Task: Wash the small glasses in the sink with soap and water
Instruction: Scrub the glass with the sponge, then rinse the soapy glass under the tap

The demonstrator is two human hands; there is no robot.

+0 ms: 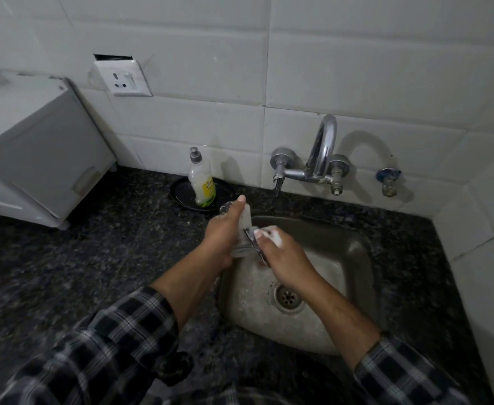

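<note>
The small glass (245,219) is over the far-left corner of the sink (357,238), lifted above the basin and tilted, with its base toward the person. The left hand (225,232) is wrapped around its body, the thumb lying straight along the side toward the mouth. The right hand (283,258) is closed on a scrubber (253,233) with white foam on the fingers, and presses it against the side of the glass.

I judge the glass to be light and stiff but fragile, and with soap on it quite slippery. It is better to take it around the middle of the body with the whole hand, not by the thin rim, and to keep it low over the sink, because the steel bottom is hard if it slips.

Behind the sink the tap (323,147) stands on the tiled wall; I see no water stream. Its spout hangs over the far edge, close to where the glass moves, so this is the thing to avoid hitting. To the far left of the sink a soap bottle (202,182) stands on a black plate (181,191). Just behind the left hand a round shiny rim (225,207) shows; maybe it is another glass, I cannot tell. The drain (288,296) is open in the middle of the basin.
</note>
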